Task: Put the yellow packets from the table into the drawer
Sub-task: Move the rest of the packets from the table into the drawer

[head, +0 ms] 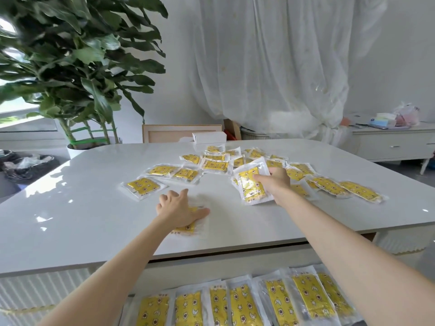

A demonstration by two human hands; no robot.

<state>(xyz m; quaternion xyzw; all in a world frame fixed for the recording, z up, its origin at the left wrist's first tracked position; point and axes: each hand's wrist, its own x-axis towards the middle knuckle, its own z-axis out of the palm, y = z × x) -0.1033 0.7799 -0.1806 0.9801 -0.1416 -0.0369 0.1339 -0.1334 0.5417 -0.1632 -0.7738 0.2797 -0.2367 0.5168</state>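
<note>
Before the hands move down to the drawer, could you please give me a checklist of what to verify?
1. Right hand has a firm grip on the held yellow packets: ok.
2. Left hand has hold of the single yellow packet beneath it: not ok. It only rests on top, and the packet lies flat on the table.
3. Drawer is open below the table edge: ok.
4. There is free room beside the row of packets in the drawer: cannot tell, since its near part is out of view.
5. Table is emptied of packets: not ok, many scattered packets lie on it.
</note>
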